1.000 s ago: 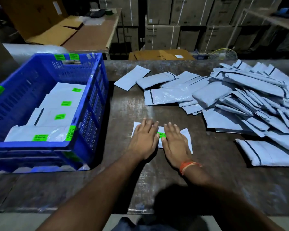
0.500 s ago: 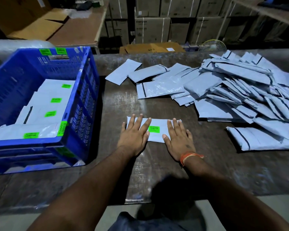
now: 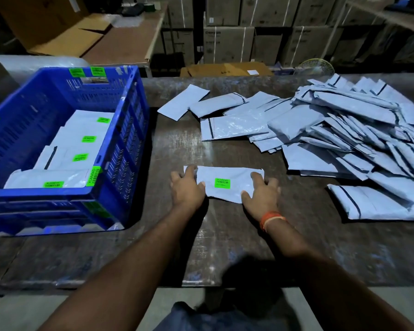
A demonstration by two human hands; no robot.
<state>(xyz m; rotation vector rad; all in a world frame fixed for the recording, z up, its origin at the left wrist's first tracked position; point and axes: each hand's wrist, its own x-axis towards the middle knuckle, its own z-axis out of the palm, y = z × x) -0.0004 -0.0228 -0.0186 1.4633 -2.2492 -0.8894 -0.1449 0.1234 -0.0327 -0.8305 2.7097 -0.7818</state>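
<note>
A grey poly mailer package (image 3: 234, 187) with a green barcode label (image 3: 222, 183) lies flat on the dark table (image 3: 177, 144), right in front of me. My left hand (image 3: 186, 188) holds its left end, with the fingers curled over the edge and the thumb on top. At the right end, my right hand (image 3: 261, 191) grips the same way; an orange band circles that wrist. The package still touches the table.
A blue plastic crate (image 3: 120, 144) at the left holds several labelled grey packages (image 3: 81, 142). A large loose pile of unlabelled grey mailers (image 3: 344, 130) covers the table's right and far side. Cardboard boxes (image 3: 227, 44) stand behind the table.
My hands slid apart from the middle of the package to its two ends, uncovering the green label. Their fingers went from flat to curled over the ends.
</note>
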